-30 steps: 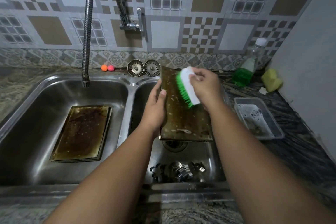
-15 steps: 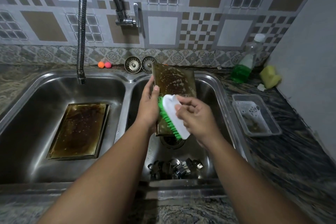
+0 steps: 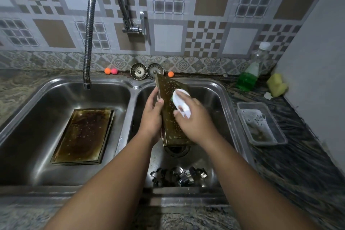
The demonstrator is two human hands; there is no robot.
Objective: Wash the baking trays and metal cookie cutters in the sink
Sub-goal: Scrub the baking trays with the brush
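A dark, greasy baking tray (image 3: 169,91) stands tilted on end in the right sink basin (image 3: 214,99). My left hand (image 3: 152,115) grips its left edge. My right hand (image 3: 194,117) holds a white scrub brush (image 3: 182,105) with green bristles pressed against the tray's face. A second dirty tray (image 3: 84,134) lies flat in the left basin (image 3: 46,99). Several metal cookie cutters (image 3: 179,175) lie heaped at the near end of the right basin.
A flexible faucet (image 3: 88,33) hangs over the left basin. Two sink strainers (image 3: 146,71) and small orange and pink balls (image 3: 110,71) sit at the back rim. On the right counter are a soap bottle (image 3: 251,70), a yellow sponge (image 3: 276,85) and a sudsy plastic container (image 3: 261,123).
The brush went from the top of the tray down to its lower part, and is now back up on the upper half. My left hand kept holding the tray's edge.
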